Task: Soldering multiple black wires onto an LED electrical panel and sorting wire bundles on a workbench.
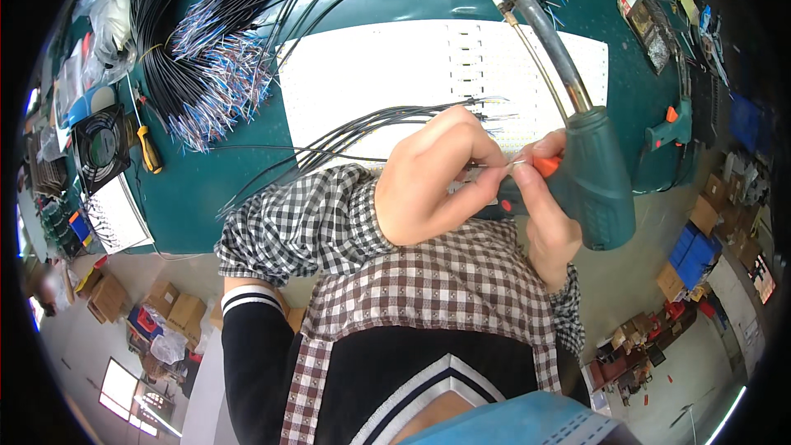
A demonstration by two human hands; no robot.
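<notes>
Here, the left hand (437, 177) and right hand (550, 218) pinch a thin wire (517, 163) between them. A green soldering gun (600, 185) is beside the right hand. Past them, a white sheet (354, 70) and black cables (162, 8) lie on the green surface (185, 206). Far left of both hands, the room (78, 338) has brown boxes (183, 315).

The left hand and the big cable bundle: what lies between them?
In the head view, part of the white sheet and several loose black cables lie between them.

Held wire's tip (518, 162) too small to tell; black cables (161, 12) cut off above.
</notes>
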